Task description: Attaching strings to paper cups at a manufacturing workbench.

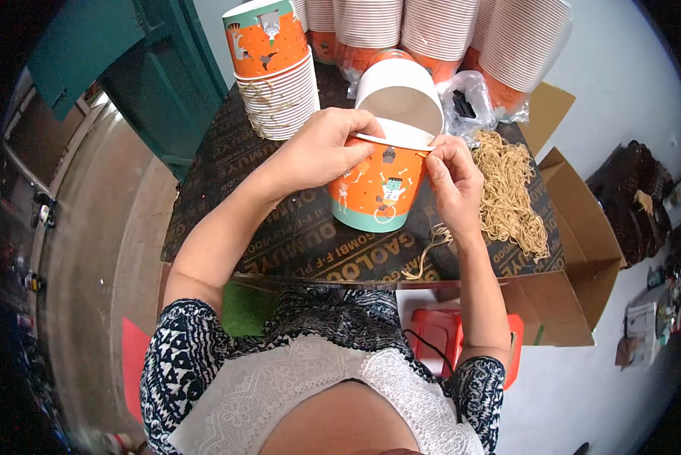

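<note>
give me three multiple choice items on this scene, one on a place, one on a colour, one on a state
1. Where does the pile of tan string pieces lie?
A. to the right of the held cup
B. inside the cardboard box
C. on the floor

2. What colour is the band at the base of the held paper cup?
A. black
B. teal
C. yellow

3. How does the left hand stand to the held cup?
A. apart from it
B. flat on the board
C. wrapped around its upper side

Answers:
1 A, the strings lie on the dark board, beside the right hand.
2 B, a teal band runs under the orange printed wall.
3 C, its fingers curl over the rim while the right hand pinches at the rim.
</note>
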Available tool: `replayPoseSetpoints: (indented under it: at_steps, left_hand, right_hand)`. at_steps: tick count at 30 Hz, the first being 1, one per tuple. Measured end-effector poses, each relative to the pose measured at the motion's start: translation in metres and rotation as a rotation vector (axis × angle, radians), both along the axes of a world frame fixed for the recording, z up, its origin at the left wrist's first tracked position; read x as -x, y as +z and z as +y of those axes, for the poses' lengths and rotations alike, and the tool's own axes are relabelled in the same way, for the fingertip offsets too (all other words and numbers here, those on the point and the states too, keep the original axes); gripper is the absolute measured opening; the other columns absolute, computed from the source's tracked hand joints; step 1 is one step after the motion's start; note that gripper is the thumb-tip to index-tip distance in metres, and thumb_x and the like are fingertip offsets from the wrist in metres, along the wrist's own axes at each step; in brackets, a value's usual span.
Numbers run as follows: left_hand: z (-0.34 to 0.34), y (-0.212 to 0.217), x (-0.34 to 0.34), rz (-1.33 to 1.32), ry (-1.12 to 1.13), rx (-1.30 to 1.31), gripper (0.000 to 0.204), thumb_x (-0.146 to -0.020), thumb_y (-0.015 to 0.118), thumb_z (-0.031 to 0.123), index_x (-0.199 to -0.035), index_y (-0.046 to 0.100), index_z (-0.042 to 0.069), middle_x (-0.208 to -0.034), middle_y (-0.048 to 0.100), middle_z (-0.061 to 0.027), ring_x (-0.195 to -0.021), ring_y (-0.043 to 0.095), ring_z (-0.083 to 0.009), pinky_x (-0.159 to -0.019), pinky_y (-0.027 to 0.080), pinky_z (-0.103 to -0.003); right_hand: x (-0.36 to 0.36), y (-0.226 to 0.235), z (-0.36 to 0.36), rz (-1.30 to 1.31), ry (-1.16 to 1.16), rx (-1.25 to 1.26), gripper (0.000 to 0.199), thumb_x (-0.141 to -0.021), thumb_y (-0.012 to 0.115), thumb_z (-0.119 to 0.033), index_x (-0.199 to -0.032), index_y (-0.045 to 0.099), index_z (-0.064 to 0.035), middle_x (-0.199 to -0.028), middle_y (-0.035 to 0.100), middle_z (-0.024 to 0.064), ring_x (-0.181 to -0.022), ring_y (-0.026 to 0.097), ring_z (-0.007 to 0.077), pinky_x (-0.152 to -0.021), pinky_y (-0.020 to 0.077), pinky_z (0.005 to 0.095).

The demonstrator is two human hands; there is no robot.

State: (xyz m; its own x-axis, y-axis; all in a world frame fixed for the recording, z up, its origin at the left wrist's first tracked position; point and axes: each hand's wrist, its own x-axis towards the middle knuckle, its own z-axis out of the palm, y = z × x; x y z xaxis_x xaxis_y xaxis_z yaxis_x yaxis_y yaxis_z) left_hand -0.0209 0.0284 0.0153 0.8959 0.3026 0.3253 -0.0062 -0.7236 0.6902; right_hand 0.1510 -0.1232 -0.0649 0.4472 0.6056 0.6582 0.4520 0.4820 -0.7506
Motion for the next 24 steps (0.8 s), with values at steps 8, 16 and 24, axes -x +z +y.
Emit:
replayPoseSetpoints:
  at_steps: [8,16,24]
  left_hand:
    - [-0.022,-0.015,0.017,-0.159,0.103,-0.315,0.016,-0.077,0.062,-0.001,-0.094,0.062,0.0,-0.081,0.063,-0.0094,-0.074,0.061,-0.0172,-0.068,0.049,-0.03]
    - [-0.045,-0.035,0.043,-0.017,-0.063,-0.389,0.025,-0.074,0.059,-0.004,-0.097,0.061,0.005,-0.089,0.06,-0.012,-0.083,0.061,-0.0313,-0.072,0.049,-0.039]
    - [-0.043,-0.03,0.041,0.089,-0.107,-0.289,0.022,-0.072,0.058,-0.006,-0.09,0.053,0.003,-0.09,0.06,-0.0125,-0.078,0.061,-0.0327,-0.066,0.048,-0.041]
  right_hand:
    - [0.026,-0.005,-0.014,-0.236,-0.167,-0.083,0.007,-0.083,0.062,0.005,-0.085,0.056,0.0009,-0.093,0.056,0.0141,-0.085,0.056,0.0237,-0.077,0.0463,0.0317]
    - [0.038,-0.028,-0.031,-0.363,-0.095,-0.052,0.009,-0.082,0.065,0.005,-0.086,0.058,0.0002,-0.1,0.057,0.0163,-0.088,0.057,0.0244,-0.075,0.0478,0.0305]
    - [0.036,-0.031,-0.03,-0.347,-0.053,-0.071,0.008,-0.083,0.064,0.004,-0.086,0.058,0.0005,-0.104,0.057,0.0165,-0.088,0.056,0.0217,-0.072,0.0472,0.0286]
